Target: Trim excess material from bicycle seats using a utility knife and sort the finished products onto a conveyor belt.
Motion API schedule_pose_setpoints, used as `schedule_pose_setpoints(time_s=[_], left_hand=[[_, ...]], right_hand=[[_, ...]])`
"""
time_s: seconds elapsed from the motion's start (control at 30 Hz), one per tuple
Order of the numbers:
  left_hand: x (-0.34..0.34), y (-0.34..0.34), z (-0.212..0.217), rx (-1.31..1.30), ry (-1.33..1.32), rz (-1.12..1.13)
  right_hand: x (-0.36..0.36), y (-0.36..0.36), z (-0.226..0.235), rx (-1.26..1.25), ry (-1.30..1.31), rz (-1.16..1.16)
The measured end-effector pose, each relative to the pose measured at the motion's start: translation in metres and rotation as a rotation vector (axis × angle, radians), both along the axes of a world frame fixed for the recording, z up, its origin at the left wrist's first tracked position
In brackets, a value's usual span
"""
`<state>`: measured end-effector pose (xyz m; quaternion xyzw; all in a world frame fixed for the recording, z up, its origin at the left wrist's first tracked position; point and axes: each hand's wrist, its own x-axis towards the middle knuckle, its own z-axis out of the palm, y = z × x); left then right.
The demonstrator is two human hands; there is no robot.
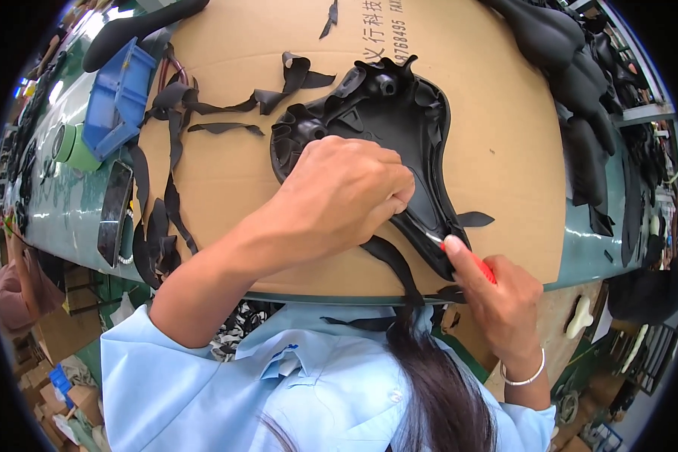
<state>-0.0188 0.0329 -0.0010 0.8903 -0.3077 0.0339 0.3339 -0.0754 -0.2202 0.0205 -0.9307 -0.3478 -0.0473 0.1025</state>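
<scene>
A black bicycle saddle (380,120) lies underside up on a cardboard sheet, its wide end far and its narrow nose towards me. Loose cover material curls around its far rim. My left hand (352,188) is closed over the saddle's near-left side; what its fingers pinch is hidden. In my right hand (502,300) is a red-handled knife (484,269), its thin metal tip at the rim near the nose. A black trimmed strip (392,260) runs from below my left hand over the table's front edge.
More black strips (175,162) lie on the cardboard (516,166), mostly at the left. Beyond them are a blue plastic bin (118,98), a green round container (75,147) and a phone (115,215). Several black saddles (584,143) are piled along the right.
</scene>
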Motion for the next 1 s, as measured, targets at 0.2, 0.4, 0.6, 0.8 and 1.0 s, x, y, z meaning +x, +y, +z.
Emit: schedule_pose_setpoints(time_s=[0.2, 0.4, 0.6, 0.8, 1.0], left_hand=[[-0.005, 0.000, 0.001, -0.027, 0.038, 0.051], [-0.027, -0.010, 0.008, 0.008, 0.097, 0.212], [0.011, -0.028, 0.003, 0.114, 0.042, 0.132], [0.012, -0.023, 0.003, -0.250, 0.439, 0.234], [0.023, -0.015, 0.018, -0.336, 0.717, 0.257]], right_hand=[[-0.001, -0.014, 0.033, -0.227, 0.127, -0.018], [0.030, -0.028, 0.046, -0.439, -0.164, 0.042], [0.057, -0.029, 0.031, -0.391, -0.290, 0.112], [0.041, -0.020, 0.017, 0.409, 0.378, -0.252], [0.026, 0.008, 0.022, 0.600, 0.984, -0.495]])
